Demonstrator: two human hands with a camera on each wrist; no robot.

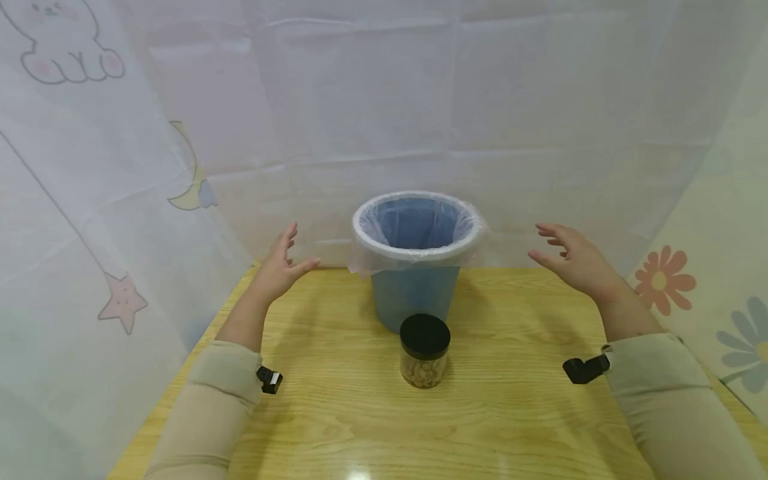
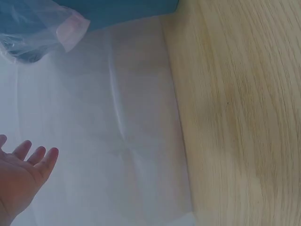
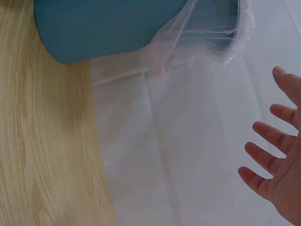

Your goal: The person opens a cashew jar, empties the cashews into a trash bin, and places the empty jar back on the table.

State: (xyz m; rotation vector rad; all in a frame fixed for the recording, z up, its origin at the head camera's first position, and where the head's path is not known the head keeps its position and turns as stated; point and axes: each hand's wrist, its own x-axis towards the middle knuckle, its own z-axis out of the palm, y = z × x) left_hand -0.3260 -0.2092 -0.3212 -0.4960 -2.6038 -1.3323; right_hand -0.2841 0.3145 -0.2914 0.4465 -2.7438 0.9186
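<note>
One left hand [image 1: 277, 267]: up in the air beside us here, fingers loosely spread and gently bent, thumb reaching out toward the middle; its palm faces inward.
Opposite right hand [image 1: 579, 263]: a near mirror of the other, raised, palm turned inward, thumb and four fingers fanned apart in the right wrist view.
Wastebasket [image 1: 414, 293]: right in the centre, blue, upright on the tabletop [image 1: 336, 413], to the right of the left hand and to the left of the right hand, well apart from both.
Plastic liner [image 1: 363, 259]: translucent, tucked inside the wastebasket and folded out over its pale rim, a loose edge drooping on the side toward each hand.
Lidded jar [image 1: 423, 372]: and look at this one, standing upright between the two hands but nearer the person than either, just in front of the wastebasket; whether they touch, I cannot tell.
Black lid [image 1: 425, 335]: sitting on top of the jar, with light-brown pieces [image 1: 423, 377] showing through the clear wall below, too small to name.
Beige sleeves [image 1: 207, 407]: one behind each hand, a small black wrist camera [image 1: 271, 380] at each cuff.
Printed cloth backdrop [image 1: 336, 100]: rising beyond both hands, orange flower [image 1: 665, 280] just past the right wrist.
</note>
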